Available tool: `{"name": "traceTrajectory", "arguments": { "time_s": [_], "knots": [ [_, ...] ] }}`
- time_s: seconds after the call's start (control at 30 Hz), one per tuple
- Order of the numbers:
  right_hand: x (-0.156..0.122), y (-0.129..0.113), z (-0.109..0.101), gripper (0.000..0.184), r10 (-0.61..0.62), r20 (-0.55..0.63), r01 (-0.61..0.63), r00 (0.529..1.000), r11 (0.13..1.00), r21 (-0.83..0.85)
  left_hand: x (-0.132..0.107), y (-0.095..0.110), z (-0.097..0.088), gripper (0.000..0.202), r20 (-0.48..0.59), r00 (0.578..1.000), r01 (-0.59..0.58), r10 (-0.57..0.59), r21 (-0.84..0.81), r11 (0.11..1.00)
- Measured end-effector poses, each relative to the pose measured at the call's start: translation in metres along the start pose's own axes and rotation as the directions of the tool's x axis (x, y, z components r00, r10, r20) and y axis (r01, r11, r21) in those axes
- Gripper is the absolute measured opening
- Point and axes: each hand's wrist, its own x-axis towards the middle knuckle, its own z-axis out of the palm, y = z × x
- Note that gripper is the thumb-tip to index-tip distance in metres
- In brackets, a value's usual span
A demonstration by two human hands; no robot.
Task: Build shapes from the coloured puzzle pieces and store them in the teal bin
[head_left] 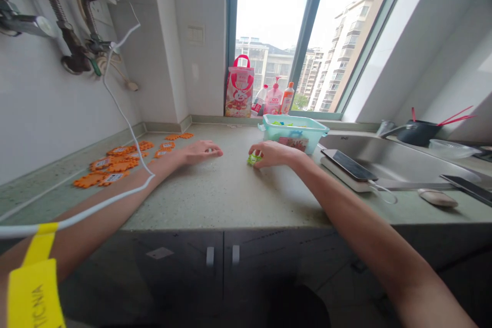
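My right hand (273, 154) rests on the green countertop (226, 195) with its fingers closed round a small bright green piece (252, 159). Just behind it stands a light blue plastic box (294, 132) holding small coloured pieces. My left hand (200, 151) lies flat on the counter, palm down, fingers stretched toward the right hand, holding nothing. To its left lie several orange flat toothed pieces (115, 164) with white labels, spread along the wall side of the counter.
A white cable (126, 113) hangs from wall pipes and crosses my left forearm. A phone on a white block (348, 165) sits by the steel sink (388, 161). Bottles and a red bag (239, 87) stand on the window sill. A dark pot (418, 132) is at the right.
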Motion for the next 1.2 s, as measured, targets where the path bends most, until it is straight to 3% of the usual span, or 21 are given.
{"name": "traceTrajectory", "arguments": {
  "time_s": [0.07,0.1,0.17,0.27,0.4,0.47,0.5,0.53,0.6,0.63,0.67,0.73,0.97,1.1,1.2],
  "knots": [
    [0.004,-0.001,0.003,0.047,-0.144,-0.176,0.154,0.974,0.987,0.048,0.000,0.001,0.000,0.076,0.001,1.000,0.000,0.000,0.015,1.000],
    [0.004,0.001,0.001,0.046,-0.180,-0.294,0.205,0.939,0.977,0.056,-0.001,0.001,0.000,0.077,0.004,1.000,0.001,-0.001,0.020,1.000],
    [0.001,0.012,-0.008,0.041,-0.178,-0.536,0.235,0.825,0.971,0.040,-0.002,0.003,-0.001,0.077,0.008,1.000,0.002,-0.002,0.021,1.000],
    [-0.011,0.039,-0.029,0.038,-0.028,-0.798,0.068,0.601,0.998,0.017,-0.005,0.005,-0.002,0.077,0.009,1.000,-0.006,0.006,0.012,1.000],
    [-0.025,0.077,-0.045,0.044,0.159,-0.943,-0.228,0.291,0.969,0.093,-0.005,0.005,-0.001,0.079,0.004,1.000,-0.004,0.004,0.006,1.000],
    [-0.027,0.089,-0.044,0.048,0.220,-0.950,-0.311,0.220,0.939,0.145,-0.004,0.004,-0.001,0.080,0.002,1.000,-0.003,0.003,0.010,1.000],
    [-0.026,0.093,-0.042,0.049,0.251,-0.938,-0.339,0.238,0.927,0.162,-0.003,0.003,0.000,0.080,0.001,1.000,-0.003,0.003,0.013,1.000],
    [-0.025,0.095,-0.039,0.049,0.287,-0.908,-0.363,0.306,0.917,0.167,-0.003,0.002,0.000,0.080,0.002,1.000,-0.003,0.003,0.017,1.000],
    [-0.022,0.096,-0.034,0.046,0.387,-0.760,-0.437,0.523,0.887,0.151,-0.002,0.001,0.001,0.080,0.001,1.000,-0.001,0.001,0.023,1.000],
    [-0.021,0.095,-0.032,0.045,0.440,-0.656,-0.485,0.613,0.865,0.128,-0.002,0.001,0.001,0.079,0.000,1.000,0.000,0.000,0.024,1.000],
    [-0.020,0.094,-0.030,0.045,0.488,-0.562,-0.531,0.667,0.841,0.100,-0.002,0.000,0.002,0.079,-0.001,1.000,0.000,0.000,0.023,1.000],
    [-0.020,0.091,-0.029,0.046,0.546,-0.473,-0.595,0.692,0.802,0.054,-0.001,-0.002,0.002,0.078,-0.005,1.000,-0.006,0.006,0.019,1.000],
    [-0.021,0.091,-0.026,0.050,0.471,-0.532,-0.541,0.703,0.841,0.029,0.001,-0.007,0.004,0.075,-0.007,1.000,-0.022,0.022,0.022,1.000],
    [-0.015,0.080,-0.022,0.036,0.192,-0.667,-0.274,0.720,0.962,-0.019,-0.003,0.002,0.002,0.075,-0.006,1.000,-0.020,0.021,0.011,1.000],
    [-0.008,0.060,-0.017,0.033,0.015,-0.650,-0.021,0.760,1.000,-0.001,-0.006,0.006,0.001,0.075,-0.010,1.000,-0.012,0.012,0.008,1.000]
  ]
}}
